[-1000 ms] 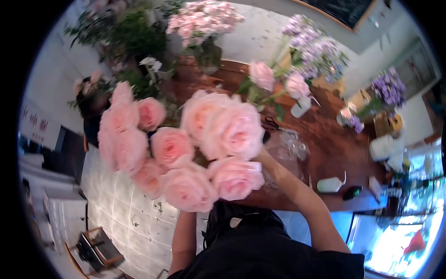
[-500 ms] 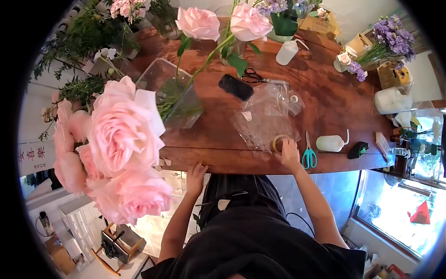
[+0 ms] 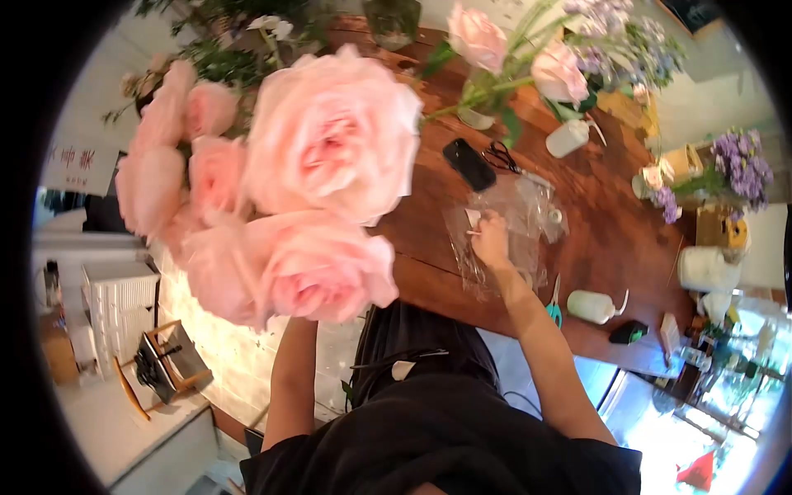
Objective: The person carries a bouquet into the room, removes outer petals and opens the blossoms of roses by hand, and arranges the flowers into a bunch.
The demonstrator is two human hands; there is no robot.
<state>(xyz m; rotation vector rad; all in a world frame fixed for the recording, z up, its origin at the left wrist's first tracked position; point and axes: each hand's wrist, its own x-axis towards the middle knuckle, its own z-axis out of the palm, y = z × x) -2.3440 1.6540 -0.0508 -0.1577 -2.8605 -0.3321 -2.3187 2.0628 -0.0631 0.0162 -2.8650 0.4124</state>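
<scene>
Large pink roses (image 3: 330, 140) fill the left and middle of the head view, close to the camera. Behind them my left hand is hidden; only the forearm shows below the blooms. My right hand (image 3: 488, 238) is over the clear plastic wrap (image 3: 516, 247) on the wooden table (image 3: 421, 247), its fingers closed together near a small pale piece. What the fingers hold, if anything, is too small to name. Just beyond it lie a black phone (image 3: 469, 164) and black scissors (image 3: 500, 157). Teal-handled scissors (image 3: 554, 313) rest right of my right forearm.
White squeeze bottles (image 3: 591, 305) (image 3: 569, 139) stand or lie on the table's right half. A black and green object (image 3: 629, 332) is near the front edge. Purple flowers (image 3: 742, 167) and two pink roses (image 3: 558, 73) are at the back. A chair (image 3: 169, 367) is at the lower left.
My right hand has moved forward from the tape roll at the table's front edge onto the plastic wrap. My left hand has gone from view behind the roses. The camera view has shifted.
</scene>
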